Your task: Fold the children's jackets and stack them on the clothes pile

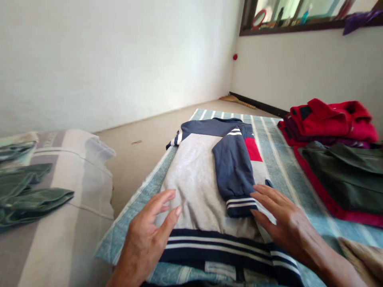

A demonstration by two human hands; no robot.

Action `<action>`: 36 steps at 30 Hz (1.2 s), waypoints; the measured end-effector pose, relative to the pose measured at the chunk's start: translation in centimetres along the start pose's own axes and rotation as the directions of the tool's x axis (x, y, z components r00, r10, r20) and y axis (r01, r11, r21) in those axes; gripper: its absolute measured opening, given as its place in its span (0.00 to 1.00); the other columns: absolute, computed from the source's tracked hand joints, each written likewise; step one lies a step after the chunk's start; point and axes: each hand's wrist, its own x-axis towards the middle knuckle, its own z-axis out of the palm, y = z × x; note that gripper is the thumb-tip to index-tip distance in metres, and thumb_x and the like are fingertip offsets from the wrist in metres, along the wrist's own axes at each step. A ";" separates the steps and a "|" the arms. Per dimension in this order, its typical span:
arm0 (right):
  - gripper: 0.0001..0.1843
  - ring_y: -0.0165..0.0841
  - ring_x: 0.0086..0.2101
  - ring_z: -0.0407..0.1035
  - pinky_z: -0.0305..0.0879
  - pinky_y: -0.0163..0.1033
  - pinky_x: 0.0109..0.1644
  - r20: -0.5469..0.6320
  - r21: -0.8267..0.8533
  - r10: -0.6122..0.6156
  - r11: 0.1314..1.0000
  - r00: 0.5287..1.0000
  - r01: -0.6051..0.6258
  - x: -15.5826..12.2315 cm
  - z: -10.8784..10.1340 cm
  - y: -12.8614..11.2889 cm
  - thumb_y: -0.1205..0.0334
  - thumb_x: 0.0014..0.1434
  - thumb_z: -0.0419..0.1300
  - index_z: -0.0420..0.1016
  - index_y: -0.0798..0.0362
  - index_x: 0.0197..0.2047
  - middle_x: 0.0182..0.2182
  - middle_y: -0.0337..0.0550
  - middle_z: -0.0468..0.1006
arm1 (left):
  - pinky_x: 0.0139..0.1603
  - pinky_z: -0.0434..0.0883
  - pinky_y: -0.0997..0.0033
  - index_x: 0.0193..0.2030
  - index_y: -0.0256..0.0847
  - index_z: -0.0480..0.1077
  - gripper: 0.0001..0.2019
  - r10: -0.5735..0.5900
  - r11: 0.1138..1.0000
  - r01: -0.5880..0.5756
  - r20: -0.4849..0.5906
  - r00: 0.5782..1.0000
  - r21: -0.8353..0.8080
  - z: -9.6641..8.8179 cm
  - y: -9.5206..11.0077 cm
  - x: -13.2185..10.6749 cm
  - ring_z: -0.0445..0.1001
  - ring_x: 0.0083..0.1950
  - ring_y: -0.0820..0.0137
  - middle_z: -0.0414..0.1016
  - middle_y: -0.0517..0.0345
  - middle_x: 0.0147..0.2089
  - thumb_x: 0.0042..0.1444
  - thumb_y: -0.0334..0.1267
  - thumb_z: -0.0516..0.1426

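Left hand (146, 239) resting open against a grey-and-navy sweatshirt (194, 187), right hand (287, 225) lying spread on it beside the folded sleeve (233, 171), neither hand gripping, sweatshirt lying on a striped teal mat (278, 167), red clothes (329, 119) and an olive jacket (344, 175) sitting just right of it

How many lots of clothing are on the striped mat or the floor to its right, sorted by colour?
Navy and grey sweatshirt: 1
Red pile with darker layers: 1
Olive cloth with red edging: 1
Tan cloth: 1
Total: 4
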 end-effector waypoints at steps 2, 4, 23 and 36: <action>0.16 0.43 0.57 0.67 0.66 0.52 0.60 0.028 0.027 -0.059 0.998 0.998 0.058 1.5 1.1 -1.2 0.62 0.63 0.53 0.73 0.53 0.53 0.55 0.50 0.74 | 0.53 0.74 0.59 0.51 0.41 0.74 0.25 -0.023 0.999 0.027 -0.105 0.994 0.039 -0.7 -1.4 0.5 0.77 0.49 0.56 0.75 0.50 0.56 0.51 0.55 0.57; 0.18 0.45 0.59 0.64 0.65 0.54 0.60 0.069 0.054 -0.106 0.993 0.992 0.103 2.5 2.0 -2.1 0.63 0.61 0.56 0.73 0.53 0.54 0.57 0.51 0.73 | 0.55 0.73 0.59 0.50 0.40 0.74 0.26 -0.058 0.996 0.068 -0.161 0.985 0.055 -1.2 -2.8 0.8 0.76 0.52 0.55 0.73 0.49 0.58 0.50 0.56 0.57; 0.31 0.53 0.60 0.61 0.61 0.63 0.60 0.310 -0.059 -0.108 0.989 0.945 0.132 2.4 5.8 -3.6 0.59 0.50 0.68 0.71 0.49 0.58 0.62 0.57 0.66 | 0.33 0.75 0.63 0.57 0.30 0.69 0.38 -0.313 0.949 0.309 0.076 0.947 0.068 -0.4 -7.4 1.3 0.79 0.31 0.58 0.78 0.55 0.28 0.48 0.60 0.56; 0.32 0.52 0.59 0.62 0.63 0.62 0.59 0.299 -0.110 -0.150 0.976 0.943 0.190 1.9 6.2 -3.6 0.56 0.51 0.67 0.69 0.47 0.60 0.61 0.58 0.66 | 0.51 0.76 0.61 0.56 0.33 0.69 0.33 -0.384 0.873 0.407 0.138 0.913 -0.269 0.1 -7.4 1.4 0.77 0.53 0.53 0.77 0.43 0.53 0.44 0.50 0.62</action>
